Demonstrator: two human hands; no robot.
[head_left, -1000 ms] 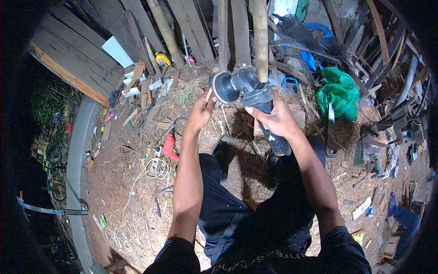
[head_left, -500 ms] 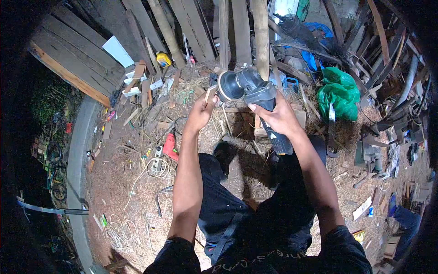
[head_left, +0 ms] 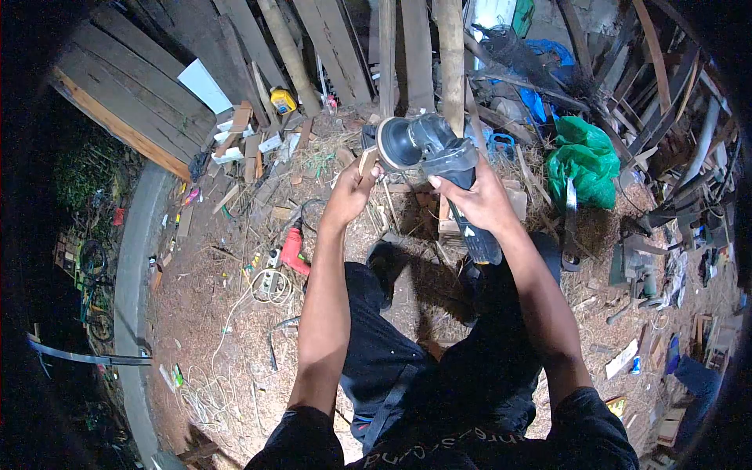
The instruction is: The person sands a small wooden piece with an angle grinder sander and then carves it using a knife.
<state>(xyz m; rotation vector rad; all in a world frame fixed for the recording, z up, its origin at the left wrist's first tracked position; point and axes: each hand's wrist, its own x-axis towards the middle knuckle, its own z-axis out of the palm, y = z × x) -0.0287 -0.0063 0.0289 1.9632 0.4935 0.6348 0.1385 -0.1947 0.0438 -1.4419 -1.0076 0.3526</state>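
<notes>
My right hand (head_left: 478,200) is wrapped round the body of a black angle grinder (head_left: 448,157), its handle end pointing down toward my knee. A round disc (head_left: 388,143) on a black backing pad faces left at the tool's head. Pinched in my left hand (head_left: 349,193) is a small wooden piece (head_left: 366,163), held upright right beside the disc. Whether wood and disc touch, I cannot tell.
On the littered ground to the left lie a red power tool (head_left: 294,249), a power strip (head_left: 270,274) and a tangled cord (head_left: 207,403). A green plastic bag (head_left: 583,163) sits at right. Planks (head_left: 333,51) and bamboo poles lean at the back.
The wooden piece has turned slightly in my left hand, which has shifted a little to the right. The grinder stays almost where it was.
</notes>
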